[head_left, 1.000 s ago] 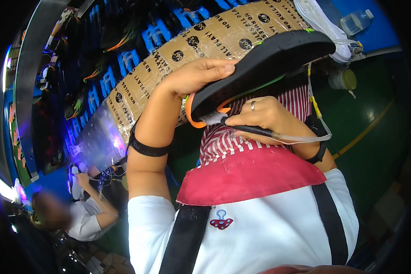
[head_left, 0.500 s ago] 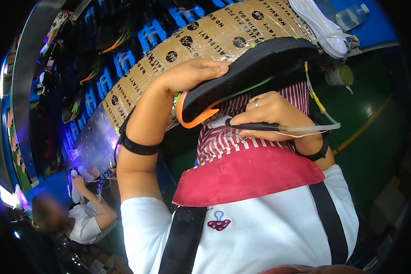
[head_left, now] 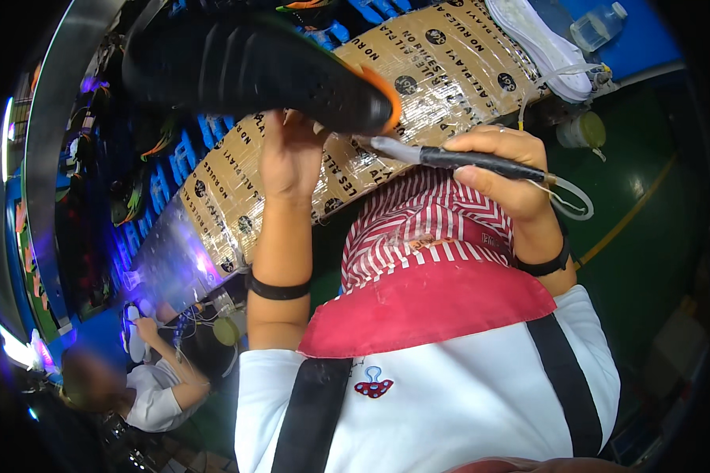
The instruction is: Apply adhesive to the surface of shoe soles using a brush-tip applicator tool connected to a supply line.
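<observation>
My left hand point(head_left: 292, 158) grips a black shoe upper point(head_left: 252, 75) from below, several fingers hidden behind it. The upper's long, dark, ridged bottom faces me, its orange-trimmed heel pointing right. A brush point(head_left: 481, 161) with a black handle and pale bristles is in my right hand point(head_left: 509, 162), my thumb and fingers closed around the handle. Its bristle tip lies just below the heel; whether the two touch, I cannot tell. A clear tube point(head_left: 572, 201) loops from the handle's back end.
Printed brown cardboard point(head_left: 438, 71) under clear wrap covers the bench. White shoe soles point(head_left: 548, 51) and a clear bottle point(head_left: 598, 27) lie at the far right, above a lidded jar point(head_left: 582, 130). Blue racks point(head_left: 213, 130) stand left. A co-worker point(head_left: 158, 378) handles a white sole lower left.
The shoe upper has swung up and left, turning so its orange heel now points right. My right hand has risen slightly with the brush, bringing the bristles near the heel.
</observation>
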{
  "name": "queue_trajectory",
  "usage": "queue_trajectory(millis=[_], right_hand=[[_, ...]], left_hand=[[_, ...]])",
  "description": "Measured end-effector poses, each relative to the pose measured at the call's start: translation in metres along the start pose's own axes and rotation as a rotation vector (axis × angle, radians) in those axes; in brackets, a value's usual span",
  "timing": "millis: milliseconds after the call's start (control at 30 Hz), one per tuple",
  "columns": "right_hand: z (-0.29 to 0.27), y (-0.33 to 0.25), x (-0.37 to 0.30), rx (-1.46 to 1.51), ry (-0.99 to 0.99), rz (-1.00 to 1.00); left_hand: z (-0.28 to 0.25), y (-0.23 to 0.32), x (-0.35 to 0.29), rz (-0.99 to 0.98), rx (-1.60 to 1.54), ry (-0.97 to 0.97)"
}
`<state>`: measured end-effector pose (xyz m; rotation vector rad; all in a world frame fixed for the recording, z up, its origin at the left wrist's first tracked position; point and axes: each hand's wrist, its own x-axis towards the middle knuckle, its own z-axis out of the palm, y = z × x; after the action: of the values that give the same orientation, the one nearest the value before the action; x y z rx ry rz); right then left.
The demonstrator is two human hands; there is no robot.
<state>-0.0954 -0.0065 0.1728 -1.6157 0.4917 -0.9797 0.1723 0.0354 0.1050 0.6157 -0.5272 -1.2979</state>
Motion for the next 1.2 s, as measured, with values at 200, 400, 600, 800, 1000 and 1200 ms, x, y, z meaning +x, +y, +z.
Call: queue_trajectory(millis=[200, 400, 600, 800, 1000, 1200], right_hand=[[0.005, 0.008, -0.008, 0.051, 0.139, 0.152], [0.016, 0.007, 0.0, 0.125, 0.275, 0.247], [0.032, 0.012, 0.007, 0.205, 0.296, 0.192], [0.046, 0.017, 0.03, 0.166, 0.462, 0.186], [0.039, 0.035, 0.047, -0.472, 0.57, -0.093], [0.047, 0.039, 0.047, -0.427, 0.379, -0.214]], left_hand=[[0.01, -0.009, -0.039, -0.269, -0.463, -0.045], [0.005, -0.035, -0.065, -0.392, -0.575, 0.019], [0.014, -0.052, -0.068, -0.361, -0.473, -0.009], [0.026, -0.073, -0.075, -0.369, -0.488, -0.055], [0.057, -0.072, -0.074, -0.525, -0.66, -0.235], [0.055, -0.071, -0.069, -0.486, -0.655, -0.253]])
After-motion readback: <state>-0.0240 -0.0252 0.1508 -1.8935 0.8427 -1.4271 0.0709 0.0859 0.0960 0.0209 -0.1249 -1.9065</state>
